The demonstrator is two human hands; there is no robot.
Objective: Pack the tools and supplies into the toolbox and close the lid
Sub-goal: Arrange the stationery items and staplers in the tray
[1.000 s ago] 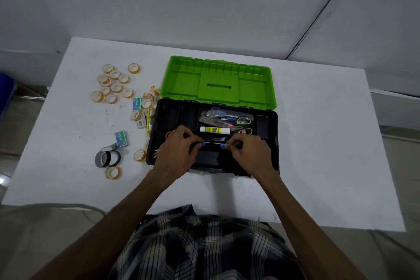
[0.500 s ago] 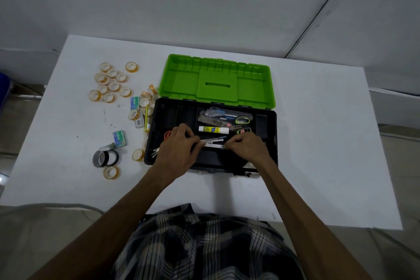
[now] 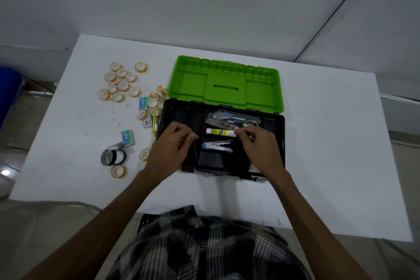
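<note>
- A white desk (image 3: 318, 143) stands against a pale wall; on it your black toolbox (image 3: 278, 141) lies with its green lid (image 3: 227, 84) thrown back.
- The unpacked supplies, small tape rolls (image 3: 121, 83) and staple boxes (image 3: 127, 137), lie left of the box, nearest your left hand (image 3: 173, 145).
- That hand hovers over the left compartments, fingers loosely curled; whether its grip holds anything, you cannot tell.
- Your right hand (image 3: 261, 145) pinches something small beside the glue stick (image 3: 220, 132), which lies crosswise.

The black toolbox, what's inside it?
Inside the toolbox: a glue stick, a bagged bundle of tools and a silver-blue tool. Both hands cover whatever lies beneath them.
</note>
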